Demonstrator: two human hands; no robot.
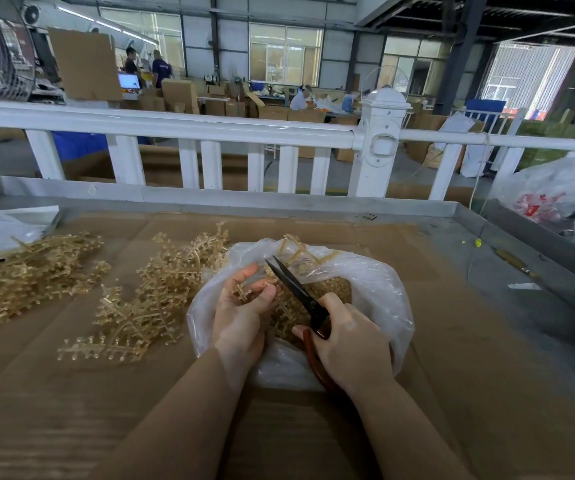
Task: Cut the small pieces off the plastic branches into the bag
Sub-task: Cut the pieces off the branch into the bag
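Meanwhile, at a cardboard-covered worktable [71, 410], a person's left hand [241, 315] pinches a translucent amber plastic branch [262, 289] between curled fingers and thumb, holding it over the open mouth of a thin, crinkled clear plastic bag [376, 282]. The right hand [352, 344] is wrapped round the smooth reddish-brown looped handles of a pair of scissors [296, 292], whose dark, pointed blades appear nearly closed and angle up to the left, lying against the branch. Small amber cut pieces [331, 289] fill the bag's bottom in a grainy heap. Left of the bag, more spiky, knobbed branches [147, 299] lie loose on the cardboard, with a denser tangled pile [26, 271] farther left. A glossy white railing [210, 128] runs beyond the table's grey metal rim [244, 195].
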